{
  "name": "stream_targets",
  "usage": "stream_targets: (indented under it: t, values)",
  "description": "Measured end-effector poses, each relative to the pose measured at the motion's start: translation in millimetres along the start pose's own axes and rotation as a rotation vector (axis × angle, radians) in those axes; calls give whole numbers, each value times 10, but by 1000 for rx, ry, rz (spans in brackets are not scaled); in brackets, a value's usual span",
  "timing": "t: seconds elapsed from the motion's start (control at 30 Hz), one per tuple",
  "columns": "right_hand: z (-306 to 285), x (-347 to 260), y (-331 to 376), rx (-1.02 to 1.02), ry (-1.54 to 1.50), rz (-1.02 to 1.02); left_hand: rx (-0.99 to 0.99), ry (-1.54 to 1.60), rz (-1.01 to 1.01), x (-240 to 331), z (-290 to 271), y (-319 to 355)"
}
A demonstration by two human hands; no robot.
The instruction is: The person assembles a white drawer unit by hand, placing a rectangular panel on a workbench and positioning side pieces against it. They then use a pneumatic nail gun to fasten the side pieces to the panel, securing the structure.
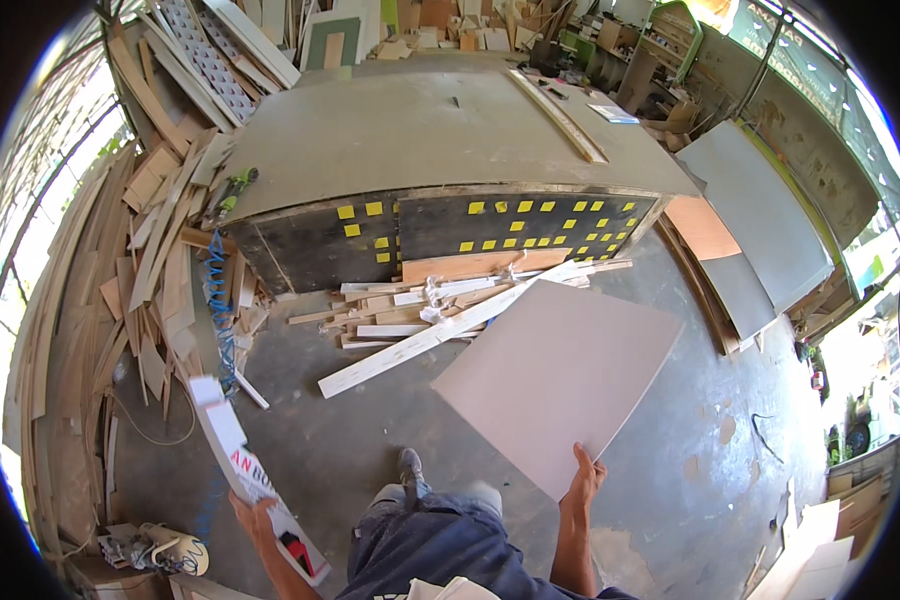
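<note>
My right hand point(582, 477) grips the near corner of a large flat pinkish-grey board point(565, 375), thumb on its upper face. The board is held up over the floor, tilted. On the other side, my left hand point(253, 512) is closed round a long narrow white board point(232, 440) with printed red and black lettering and a notched edge. It slants from beside my left leg toward the wood pile. The fingers under both boards are partly hidden.
A big workbench point(370, 120) with a dark, yellow-squared front stands ahead. Loose wood strips point(420, 320) lie on the floor before it. Offcuts point(150, 290) lean at the left, with a blue coiled hose point(217, 300). Large grey sheets point(750, 220) lean at the right.
</note>
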State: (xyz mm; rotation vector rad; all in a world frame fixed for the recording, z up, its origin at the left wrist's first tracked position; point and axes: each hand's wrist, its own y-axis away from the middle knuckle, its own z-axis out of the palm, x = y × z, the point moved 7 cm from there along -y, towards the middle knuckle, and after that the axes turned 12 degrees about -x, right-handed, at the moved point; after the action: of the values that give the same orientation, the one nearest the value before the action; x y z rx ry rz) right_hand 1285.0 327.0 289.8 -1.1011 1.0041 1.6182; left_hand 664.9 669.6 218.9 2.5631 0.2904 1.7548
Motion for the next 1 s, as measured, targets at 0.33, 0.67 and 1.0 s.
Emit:
stream_targets:
  t: [0.33,0.67,1.0]
  values:
    - [766,182,-1088,183,-52,-44,-265,-74,36,1254,2051,-1891]
    - [1848,227,-2731,133,-220,23,-254,-122,26,2407,3383,-2483]
    - [2356,-574,-3520,99,-196,35,-142,-145,-74,2524,3669,-2839]
